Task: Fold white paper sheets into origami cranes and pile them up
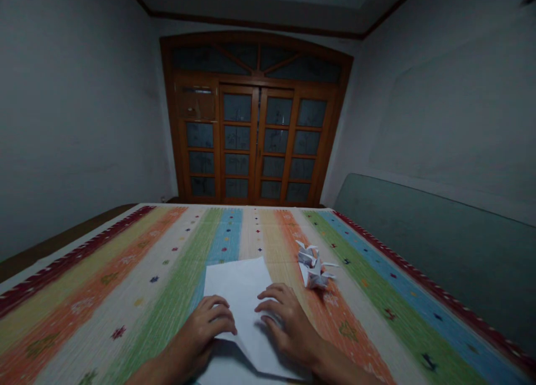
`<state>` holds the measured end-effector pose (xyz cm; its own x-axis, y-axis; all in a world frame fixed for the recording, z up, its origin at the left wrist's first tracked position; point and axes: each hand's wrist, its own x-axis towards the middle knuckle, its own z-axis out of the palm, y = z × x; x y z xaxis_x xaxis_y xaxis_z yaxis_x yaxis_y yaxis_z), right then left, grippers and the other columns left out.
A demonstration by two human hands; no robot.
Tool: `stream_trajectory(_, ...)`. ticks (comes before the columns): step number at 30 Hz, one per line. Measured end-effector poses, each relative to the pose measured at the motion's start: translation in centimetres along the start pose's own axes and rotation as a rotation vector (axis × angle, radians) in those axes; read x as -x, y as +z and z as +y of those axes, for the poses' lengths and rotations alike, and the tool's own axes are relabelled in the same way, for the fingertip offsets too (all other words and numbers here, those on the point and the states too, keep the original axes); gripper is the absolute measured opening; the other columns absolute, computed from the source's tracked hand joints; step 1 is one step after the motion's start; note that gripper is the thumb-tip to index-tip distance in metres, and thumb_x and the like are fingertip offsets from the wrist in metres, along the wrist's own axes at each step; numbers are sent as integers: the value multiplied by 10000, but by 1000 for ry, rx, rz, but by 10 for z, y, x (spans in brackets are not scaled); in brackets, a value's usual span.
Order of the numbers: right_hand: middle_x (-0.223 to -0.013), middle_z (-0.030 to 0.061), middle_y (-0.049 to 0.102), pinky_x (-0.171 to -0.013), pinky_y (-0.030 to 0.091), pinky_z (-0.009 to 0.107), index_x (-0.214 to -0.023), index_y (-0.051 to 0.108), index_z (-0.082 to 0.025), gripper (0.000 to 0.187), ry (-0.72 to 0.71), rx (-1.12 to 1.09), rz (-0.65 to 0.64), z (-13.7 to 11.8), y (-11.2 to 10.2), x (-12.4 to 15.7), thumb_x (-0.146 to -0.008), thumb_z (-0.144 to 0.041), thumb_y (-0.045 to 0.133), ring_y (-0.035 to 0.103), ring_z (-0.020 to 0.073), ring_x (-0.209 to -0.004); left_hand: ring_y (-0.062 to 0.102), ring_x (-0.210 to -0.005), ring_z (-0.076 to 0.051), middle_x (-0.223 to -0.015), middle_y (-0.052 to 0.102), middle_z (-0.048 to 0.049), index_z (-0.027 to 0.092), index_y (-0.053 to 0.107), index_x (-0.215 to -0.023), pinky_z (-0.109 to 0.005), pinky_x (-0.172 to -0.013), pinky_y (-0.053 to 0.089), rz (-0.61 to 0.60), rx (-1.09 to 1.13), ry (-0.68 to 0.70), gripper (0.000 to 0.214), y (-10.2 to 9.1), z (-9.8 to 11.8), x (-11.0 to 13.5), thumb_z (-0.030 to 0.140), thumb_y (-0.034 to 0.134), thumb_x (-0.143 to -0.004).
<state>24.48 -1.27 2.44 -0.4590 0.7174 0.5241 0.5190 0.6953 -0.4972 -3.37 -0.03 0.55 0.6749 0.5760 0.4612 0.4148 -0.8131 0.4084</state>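
Observation:
A white sheet of paper (pixel 240 279) lies on the striped cloth in front of me, with a crease or raised flap along its near part. My left hand (pixel 211 321) is at the sheet's left edge, its fingers bent over the paper and its thumb mostly hidden; it grips the edge. On the right side of the sheet rests my right hand (pixel 285 321), its curved fingers touching the surface and its thumb apart from them. Folded paper figures (pixel 316 270), white and grey with pointed tips, sit close together to the right, beyond my right hand.
A tablecloth (pixel 167 284) with coloured stripes covers the table. Along the right side stands a grey-green panel or backrest (pixel 419 223). Wooden doors with glass panes (pixel 257 142) close off the far end, between pale walls.

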Motion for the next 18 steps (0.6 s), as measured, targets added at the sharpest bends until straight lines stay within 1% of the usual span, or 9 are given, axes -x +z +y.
stream_trajectory(2,-1236,86,726,-1052,450,488,-1099,732,-247,250,-7,30,-43,-7,-1,1,-897,-113,673,598,293,-1212,627,-1044,-290,-1023,742,-82,249,728,-1057,-438,-939,499,15,41,-12,478,-4,6,-4,-50,476,-783)
stream_trajectory(5,-1253,75,720,-1072,432,490,-1133,727,-253,258,-9,47,-137,-16,0,3,-880,-207,748,587,300,-1221,633,-972,-292,-994,729,-91,231,715,-1042,-425,-870,501,24,26,-50,453,-8,12,-6,-44,461,-786)
stream_trajectory(7,-1258,84,718,-1088,415,510,-1159,721,-246,337,-19,70,-191,-19,5,6,-840,-313,805,570,326,-1237,637,-960,-299,-995,730,-95,231,717,-1075,-423,-846,505,15,1,-73,473,-7,12,-5,-41,465,-782)
stream_trajectory(9,-1255,105,716,-1071,424,523,-1166,720,-232,409,-22,102,-241,-19,11,9,-801,-383,828,577,344,-1213,647,-978,-301,-1031,737,-100,234,708,-1149,-428,-864,516,6,-2,-90,513,-5,9,-2,-39,474,-783)
stream_trajectory(11,-1226,116,723,-1043,443,516,-1139,731,-223,362,-4,131,-268,-18,19,13,-806,-346,804,596,342,-1170,661,-1016,-294,-1089,740,-101,244,673,-1252,-435,-914,528,10,9,-107,536,-1,4,2,-23,472,-833)
stream_trajectory(12,-1211,116,726,-1031,453,507,-1124,737,-222,320,11,138,-268,-17,22,14,-819,-307,778,604,335,-1151,670,-1031,-287,-1112,740,-100,253,649,-1299,-434,-934,536,24,14,-113,525,1,2,4,-3,463,-881)
stream_trajectory(14,-1191,115,730,-1008,476,482,-1134,736,-221,309,49,136,-254,-17,27,18,-825,-236,731,618,324,-1122,674,-1106,-284,-1202,726,-103,270,589,-1386,-435,-989,545,62,15,-144,485,4,-1,6,66,476,-961)
stream_trajectory(16,-1201,121,726,-1005,495,463,-1207,707,-213,393,76,124,-231,-16,29,20,-814,-194,703,627,318,-1117,660,-1185,-285,-1297,691,-105,285,537,-1444,-429,-1037,543,98,10,-167,494,6,-3,6,113,518,-981)
stream_trajectory(18,-1249,136,708,-1013,511,451,-1313,641,-197,512,60,126,-207,-14,32,22,-804,-173,692,630,316,-1140,643,-1233,-284,-1358,652,-110,289,516,-1466,-426,-1062,544,125,-17,-167,525,7,-4,5,115,551,-971)
